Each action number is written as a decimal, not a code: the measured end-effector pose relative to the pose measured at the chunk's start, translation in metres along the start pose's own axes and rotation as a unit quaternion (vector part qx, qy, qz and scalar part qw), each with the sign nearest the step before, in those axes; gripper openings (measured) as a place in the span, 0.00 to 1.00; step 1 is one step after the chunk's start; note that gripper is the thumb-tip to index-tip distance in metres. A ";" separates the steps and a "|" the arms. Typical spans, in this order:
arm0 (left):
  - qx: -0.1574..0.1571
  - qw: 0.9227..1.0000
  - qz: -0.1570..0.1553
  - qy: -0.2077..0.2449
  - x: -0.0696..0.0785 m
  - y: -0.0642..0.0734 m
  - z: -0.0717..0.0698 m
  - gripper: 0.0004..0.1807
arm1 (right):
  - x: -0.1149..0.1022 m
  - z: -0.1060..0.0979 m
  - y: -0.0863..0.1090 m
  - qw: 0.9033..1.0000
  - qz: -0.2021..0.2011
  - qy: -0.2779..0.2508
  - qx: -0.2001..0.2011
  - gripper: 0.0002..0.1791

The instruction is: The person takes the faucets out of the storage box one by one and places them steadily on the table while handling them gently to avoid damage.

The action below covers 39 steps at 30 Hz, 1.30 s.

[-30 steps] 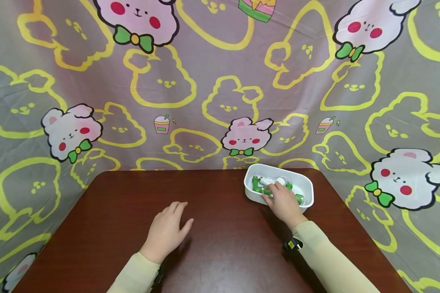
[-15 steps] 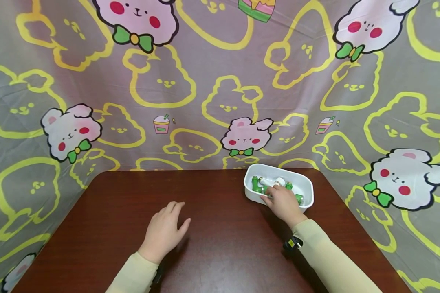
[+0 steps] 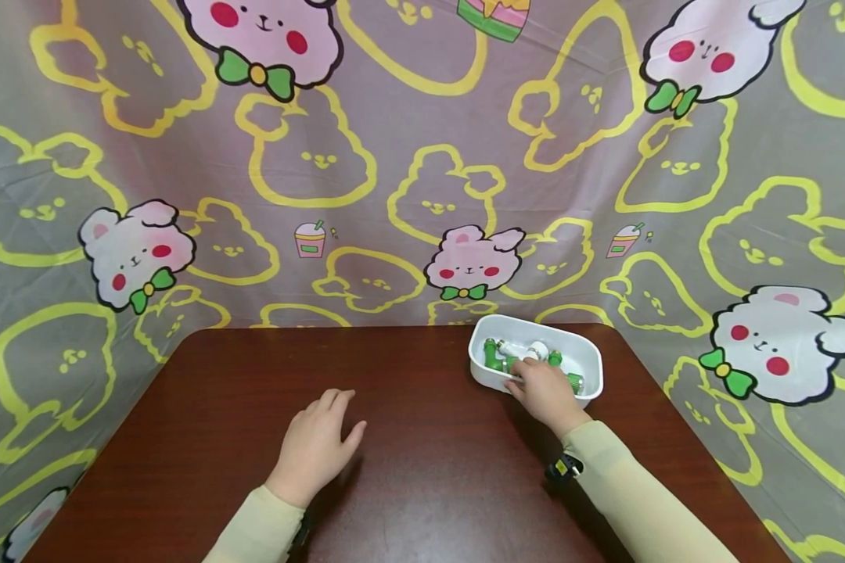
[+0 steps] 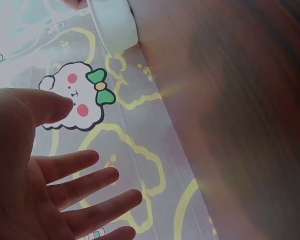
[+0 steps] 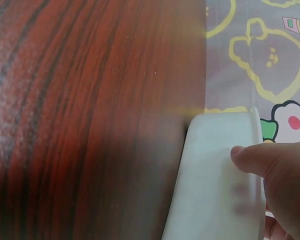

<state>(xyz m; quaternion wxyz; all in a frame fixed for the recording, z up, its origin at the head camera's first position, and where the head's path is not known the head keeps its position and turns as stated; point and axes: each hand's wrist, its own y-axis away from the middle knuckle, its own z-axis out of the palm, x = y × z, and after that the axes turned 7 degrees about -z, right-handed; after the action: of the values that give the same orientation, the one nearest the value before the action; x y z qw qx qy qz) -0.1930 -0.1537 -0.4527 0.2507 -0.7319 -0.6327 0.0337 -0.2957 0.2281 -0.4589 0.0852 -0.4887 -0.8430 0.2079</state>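
Right hand (image 3: pixel 548 395) pinches one tray (image 5: pixel 212 172), at least three green pieces (image 3: pixel 491 356) beside its fingers; left hand (image 3: pixel 313 453) is relaxed.

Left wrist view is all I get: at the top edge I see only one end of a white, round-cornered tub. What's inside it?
Observer: Inside the tub lie green and white pipe-like pieces, seen from the head view.
Operator: Where exactly is the right hand?
Observer: The right hand straddles the tub's near wall, thumb outside, fingers inside.
Operator: And where does the tub stand?
Observer: At the far right corner of the dark reddish-brown, wood-grain table.
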 end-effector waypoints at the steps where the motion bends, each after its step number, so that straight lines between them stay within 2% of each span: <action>1: 0.000 1.000 0.001 0.000 0.000 0.000 0.000 0.27 | 0.000 0.000 0.000 1.000 -0.002 0.001 -0.001 0.09; 8: 0.001 1.000 0.002 -0.001 0.000 0.000 0.000 0.27 | 0.004 0.000 0.000 1.000 -0.012 -0.008 -0.008 0.09; 18: -0.008 1.000 0.000 -0.002 0.001 0.000 0.000 0.27 | 0.004 -0.003 0.000 0.999 -0.003 -0.026 -0.027 0.08; 39: -0.011 1.000 -0.001 -0.006 -0.002 0.003 0.002 0.27 | 0.002 -0.001 0.006 0.999 -0.031 -0.036 -0.008 0.09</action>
<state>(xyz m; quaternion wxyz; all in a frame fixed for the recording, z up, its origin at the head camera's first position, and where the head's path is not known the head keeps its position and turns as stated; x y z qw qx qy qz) -0.1915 -0.1554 -0.4564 0.2392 -0.7334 -0.6355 0.0307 -0.2921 0.2324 -0.4609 0.0577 -0.4549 -0.8621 0.2156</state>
